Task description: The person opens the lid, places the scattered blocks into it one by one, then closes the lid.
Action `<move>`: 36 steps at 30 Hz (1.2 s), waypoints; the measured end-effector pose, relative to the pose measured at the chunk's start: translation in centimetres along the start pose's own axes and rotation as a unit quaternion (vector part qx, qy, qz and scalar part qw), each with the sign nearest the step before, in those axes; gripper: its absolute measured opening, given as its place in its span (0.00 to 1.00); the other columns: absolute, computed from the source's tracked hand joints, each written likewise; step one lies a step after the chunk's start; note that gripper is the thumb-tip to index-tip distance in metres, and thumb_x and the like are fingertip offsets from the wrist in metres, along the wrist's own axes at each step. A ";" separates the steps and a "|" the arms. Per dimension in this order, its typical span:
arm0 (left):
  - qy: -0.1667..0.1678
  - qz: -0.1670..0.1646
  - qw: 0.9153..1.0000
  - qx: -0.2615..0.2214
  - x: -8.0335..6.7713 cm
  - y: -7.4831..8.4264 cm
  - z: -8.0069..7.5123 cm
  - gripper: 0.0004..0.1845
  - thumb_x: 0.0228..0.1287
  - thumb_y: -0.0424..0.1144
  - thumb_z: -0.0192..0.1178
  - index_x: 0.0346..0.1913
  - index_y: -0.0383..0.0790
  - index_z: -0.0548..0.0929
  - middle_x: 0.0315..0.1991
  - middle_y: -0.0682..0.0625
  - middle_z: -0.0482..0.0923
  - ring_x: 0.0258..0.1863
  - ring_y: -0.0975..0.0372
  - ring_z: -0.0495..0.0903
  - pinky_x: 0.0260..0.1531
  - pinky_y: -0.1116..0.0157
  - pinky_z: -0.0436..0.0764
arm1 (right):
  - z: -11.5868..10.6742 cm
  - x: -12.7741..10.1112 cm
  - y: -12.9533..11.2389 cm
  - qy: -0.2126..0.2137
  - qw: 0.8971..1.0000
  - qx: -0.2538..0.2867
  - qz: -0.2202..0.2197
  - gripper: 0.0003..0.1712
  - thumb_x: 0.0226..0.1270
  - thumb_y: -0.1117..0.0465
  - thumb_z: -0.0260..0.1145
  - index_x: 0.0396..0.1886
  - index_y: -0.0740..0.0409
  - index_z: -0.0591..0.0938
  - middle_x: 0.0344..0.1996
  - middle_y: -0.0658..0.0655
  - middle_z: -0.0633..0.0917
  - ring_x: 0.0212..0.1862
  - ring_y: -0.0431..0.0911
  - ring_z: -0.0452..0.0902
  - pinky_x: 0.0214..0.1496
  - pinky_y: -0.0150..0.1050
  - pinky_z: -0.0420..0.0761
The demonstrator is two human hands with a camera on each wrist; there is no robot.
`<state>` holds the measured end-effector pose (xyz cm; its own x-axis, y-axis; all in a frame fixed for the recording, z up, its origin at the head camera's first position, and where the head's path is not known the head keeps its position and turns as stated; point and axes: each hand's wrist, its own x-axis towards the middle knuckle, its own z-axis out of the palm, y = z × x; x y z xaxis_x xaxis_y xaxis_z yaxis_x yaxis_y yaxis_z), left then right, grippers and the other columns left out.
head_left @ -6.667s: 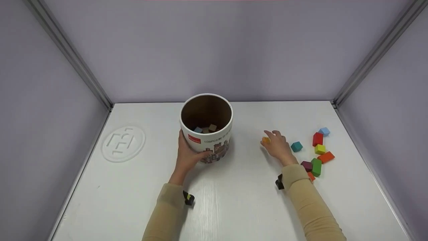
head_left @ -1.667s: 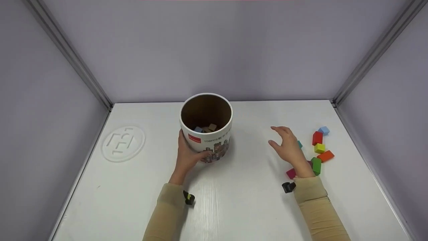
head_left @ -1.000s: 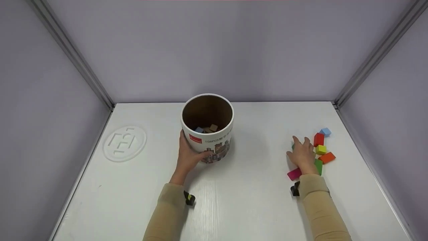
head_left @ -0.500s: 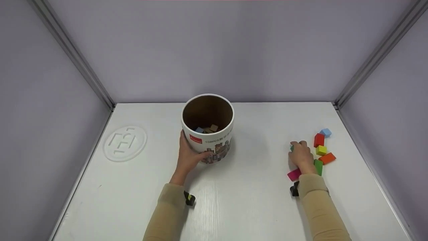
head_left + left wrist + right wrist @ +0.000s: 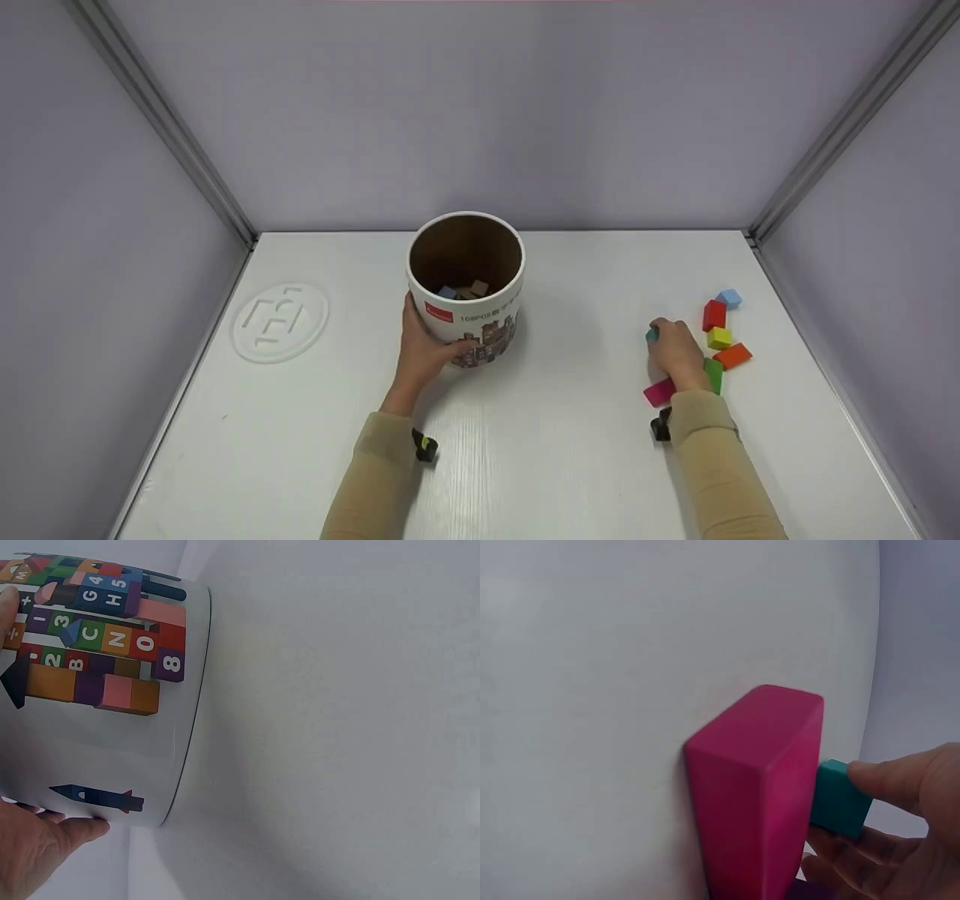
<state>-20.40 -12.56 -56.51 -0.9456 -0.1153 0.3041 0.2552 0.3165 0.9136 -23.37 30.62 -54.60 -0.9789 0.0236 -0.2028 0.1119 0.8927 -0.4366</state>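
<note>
My left hand (image 5: 424,352) grips the lower side of a white cylindrical bucket (image 5: 480,311) printed with colourful letter blocks. A few wooden blocks (image 5: 478,287) lie inside it. To the right, my right hand (image 5: 677,352) pinches a teal block (image 5: 838,799) between thumb and fingers, low over the table. A magenta block (image 5: 757,765) lies close by, looming large in the right wrist view. Beside that hand sits a green block (image 5: 713,375), partly covered by it. In the left wrist view, the left thumb and fingers wrap the bucket wall (image 5: 97,742).
Right of the right hand, a light blue block (image 5: 729,299), a red block (image 5: 714,316), a yellow block (image 5: 719,338) and an orange block (image 5: 733,356) form a loose row. A round clear embossed disc (image 5: 279,322) lies at left. Grey walls surround the white table (image 5: 525,465).
The right hand was holding a yellow-orange block farther left; that block is gone from view. The hand moved right, lowered onto the teal block and closed on it. The left hand stayed on the bucket.
</note>
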 end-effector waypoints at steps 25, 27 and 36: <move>-0.001 0.013 1.000 -0.013 0.0 -0.3 0.1 0.74 0.31 0.55 0.84 0.78 0.44 0.44 0.70 0.43 0.58 0.67 0.61 0.60 0.70 0.56 0.57 | -3.4 -2.9 -8.8 0.108 0.976 0.107 -0.156 0.22 0.71 0.65 0.63 0.62 0.67 0.75 0.49 0.70 0.76 0.48 0.60 0.76 0.54 0.56 0.80; -0.001 0.012 1.000 -0.011 0.0 -0.3 0.1 0.74 0.31 0.55 0.84 0.78 0.45 0.44 0.70 0.43 0.58 0.68 0.61 0.60 0.71 0.56 0.57 | -3.8 -3.4 -9.9 0.117 0.970 0.119 -0.177 0.22 0.70 0.66 0.64 0.61 0.67 0.76 0.48 0.68 0.77 0.46 0.58 0.76 0.51 0.54 0.82; 0.004 -0.005 1.000 0.001 -0.1 -0.2 0.2 0.73 0.29 0.57 0.84 0.77 0.56 0.43 0.70 0.50 0.58 0.68 0.64 0.58 0.71 0.60 0.56 | -5.4 -5.3 -15.2 0.150 0.938 0.154 -0.272 0.22 0.68 0.67 0.66 0.60 0.65 0.77 0.51 0.65 0.76 0.49 0.55 0.78 0.46 0.46 0.84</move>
<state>-20.41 -12.46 -56.75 -0.9466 -0.1264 0.2967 0.2447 0.3177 0.9161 -20.81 19.39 -42.17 -0.9041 -0.2309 0.3595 -0.4197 0.6377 -0.6459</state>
